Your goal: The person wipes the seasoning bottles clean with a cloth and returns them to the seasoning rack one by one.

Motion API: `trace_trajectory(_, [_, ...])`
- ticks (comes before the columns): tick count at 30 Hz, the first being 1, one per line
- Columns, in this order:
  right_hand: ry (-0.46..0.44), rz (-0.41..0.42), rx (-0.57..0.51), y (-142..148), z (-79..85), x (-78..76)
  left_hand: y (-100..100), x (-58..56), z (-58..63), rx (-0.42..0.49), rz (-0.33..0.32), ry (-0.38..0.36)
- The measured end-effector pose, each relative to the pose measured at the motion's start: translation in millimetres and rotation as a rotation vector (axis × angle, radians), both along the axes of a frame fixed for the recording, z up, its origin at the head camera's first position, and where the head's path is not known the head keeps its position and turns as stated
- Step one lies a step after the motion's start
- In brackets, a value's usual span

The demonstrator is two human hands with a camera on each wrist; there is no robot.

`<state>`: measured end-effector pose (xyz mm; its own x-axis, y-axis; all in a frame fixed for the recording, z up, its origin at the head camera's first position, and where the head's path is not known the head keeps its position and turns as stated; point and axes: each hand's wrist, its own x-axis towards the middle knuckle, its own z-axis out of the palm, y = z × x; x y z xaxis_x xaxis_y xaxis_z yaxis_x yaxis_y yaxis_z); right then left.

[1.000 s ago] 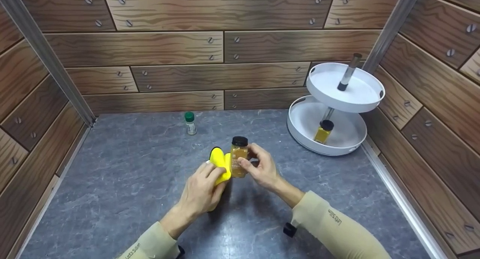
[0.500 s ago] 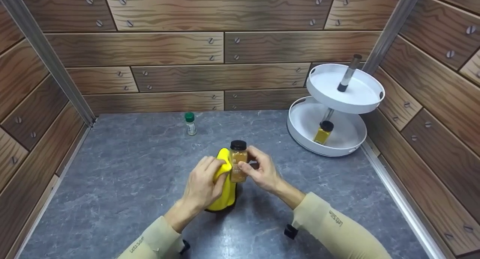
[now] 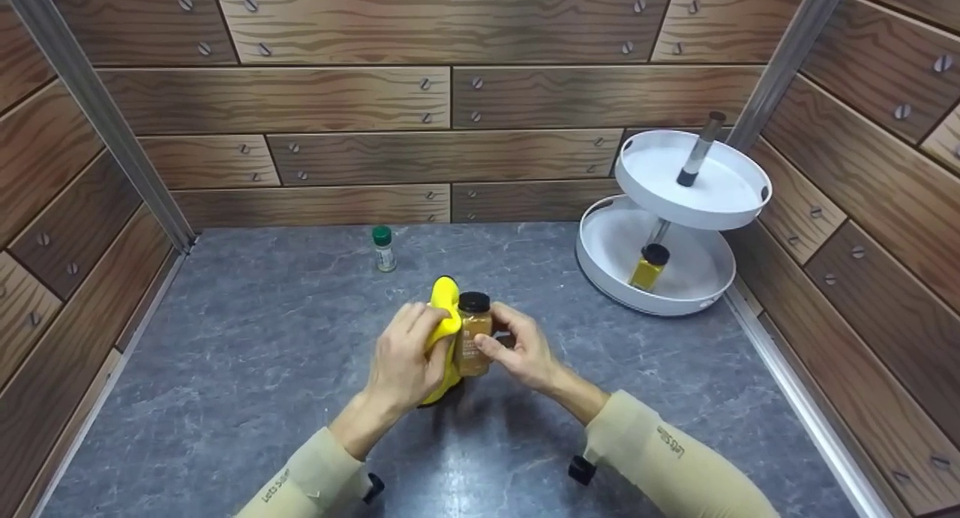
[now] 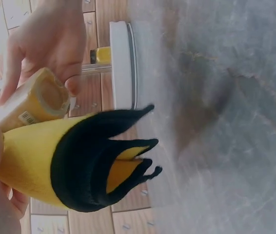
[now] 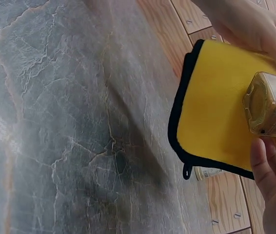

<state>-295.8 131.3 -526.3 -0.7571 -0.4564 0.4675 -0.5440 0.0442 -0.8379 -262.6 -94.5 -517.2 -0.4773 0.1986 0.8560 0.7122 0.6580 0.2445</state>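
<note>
My left hand (image 3: 405,356) grips a folded yellow cloth (image 4: 35,161) with dark edging. In the right wrist view the cloth hangs as a flat flap with a small loop at its corner. Between thumb and fingers, my right hand (image 3: 525,349) holds a spice jar (image 3: 474,338) with a black lid and brownish-yellow contents. Upright and raised over the table, the jar has its left side against the cloth. Its clear bottom faces the camera in both wrist views. A barcode shows low on the jar in the left wrist view.
A small green-capped bottle (image 3: 383,249) stands farther back on the grey marbled table (image 3: 262,315). At the back right is a white two-tier tray stand (image 3: 694,214), its lower tier holding a yellow jar (image 3: 649,269) with a black lid. Wood-patterned walls (image 3: 345,97) enclose the table.
The jar and right hand have come slightly down, toward me. My left hand has shifted up along the jar with the cloth, whose folds have changed shape. Both hands keep their hold.
</note>
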Motion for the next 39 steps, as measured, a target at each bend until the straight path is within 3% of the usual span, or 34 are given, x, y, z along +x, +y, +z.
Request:
trace_trajectory(8, [-0.013,-0.032,-0.024,4.5,8.2,-5.4,0.7,5.6,-15.7,-0.058,-0.028,-0.007])
trace_trajectory(14, [0.006,-0.044,-0.025,4.9,14.1,-8.3,-5.9,6.1,-20.1,-0.166,-0.019,0.021])
trace_trajectory(21, [0.016,-0.043,-0.019,4.2,13.0,-8.8,-8.2,5.4,-22.5,-0.191,-0.007,0.029])
trace_trajectory(39, [0.047,-0.034,0.028,1.4,1.1,0.5,2.6,-2.8,10.8,-0.003,0.017,-0.012])
